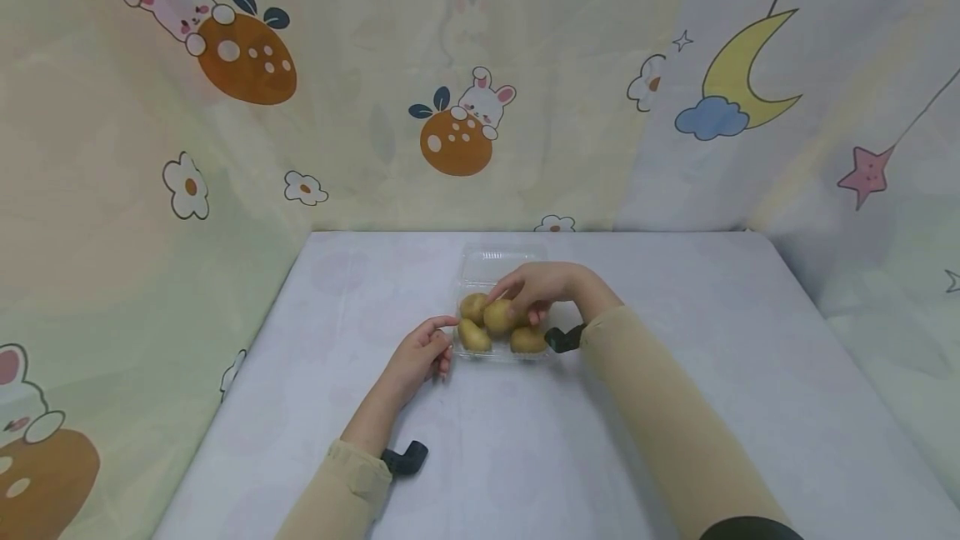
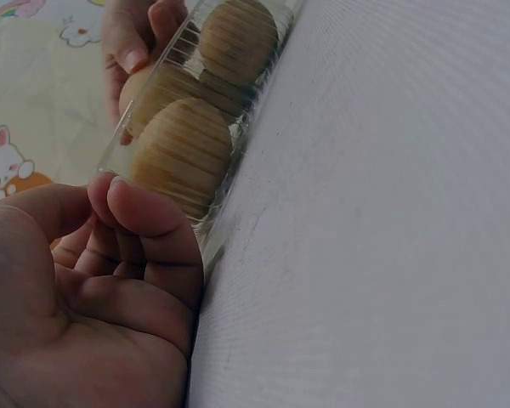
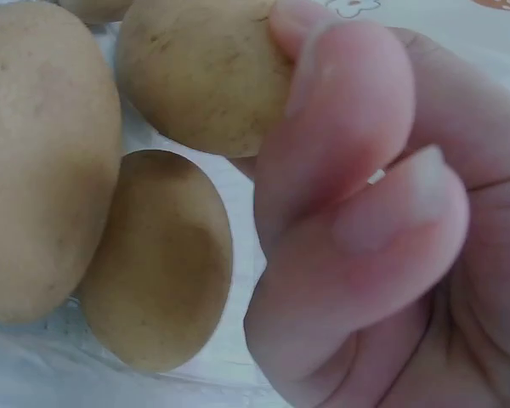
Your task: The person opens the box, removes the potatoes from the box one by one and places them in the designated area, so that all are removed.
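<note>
A clear plastic clamshell box (image 1: 501,357) lies on the table with its lid (image 1: 498,261) raised at the back. Several potatoes are in it, among them one at the front left (image 1: 475,337) and one at the front right (image 1: 528,340). My right hand (image 1: 551,283) reaches in from above and grips a potato (image 1: 499,317) near the middle. The right wrist view shows its fingertips against that potato (image 3: 206,72). At the box's left edge, my left hand (image 1: 416,357) pinches the rim, its fingertips meeting there in the left wrist view.
A white cloth-covered table (image 1: 637,440) extends around the box. Behind it stands a patterned backdrop (image 1: 360,132) with rabbits, a moon and flowers. Dark wrist-worn cameras sit at both cuffs, the right one (image 1: 564,338) close to the box.
</note>
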### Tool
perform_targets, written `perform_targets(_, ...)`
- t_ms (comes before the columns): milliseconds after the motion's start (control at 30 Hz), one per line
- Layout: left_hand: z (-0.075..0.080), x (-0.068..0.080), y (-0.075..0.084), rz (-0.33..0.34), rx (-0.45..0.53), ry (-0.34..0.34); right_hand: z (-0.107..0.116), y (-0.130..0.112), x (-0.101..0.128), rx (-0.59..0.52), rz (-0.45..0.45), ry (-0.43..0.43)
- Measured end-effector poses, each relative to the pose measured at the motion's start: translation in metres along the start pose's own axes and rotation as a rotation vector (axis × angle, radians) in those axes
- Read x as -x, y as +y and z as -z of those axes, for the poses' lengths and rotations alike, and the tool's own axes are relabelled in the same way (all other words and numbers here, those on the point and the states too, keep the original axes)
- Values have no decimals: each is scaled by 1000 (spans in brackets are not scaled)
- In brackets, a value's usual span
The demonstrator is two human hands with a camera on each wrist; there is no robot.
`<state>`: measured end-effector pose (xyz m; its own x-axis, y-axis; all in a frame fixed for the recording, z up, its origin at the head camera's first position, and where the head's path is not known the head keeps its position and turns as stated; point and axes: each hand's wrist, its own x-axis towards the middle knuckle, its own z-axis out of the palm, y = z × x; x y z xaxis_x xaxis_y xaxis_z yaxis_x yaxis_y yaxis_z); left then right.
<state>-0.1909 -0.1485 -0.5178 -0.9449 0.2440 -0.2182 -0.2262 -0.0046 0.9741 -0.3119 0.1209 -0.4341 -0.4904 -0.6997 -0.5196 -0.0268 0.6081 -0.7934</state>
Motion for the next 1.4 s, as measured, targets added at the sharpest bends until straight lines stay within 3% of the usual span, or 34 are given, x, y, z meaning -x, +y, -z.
perform_targets(433,0,0,-2,-15,-12,-17,3,2,13,40,27,58)
perform_targets(1000,2,-2,-3,10,-4,-1,16,36,60,-68,80,302)
perform_targets(1400,3,-1,-3,8,-4,-2,15,86,93,-135,98,524)
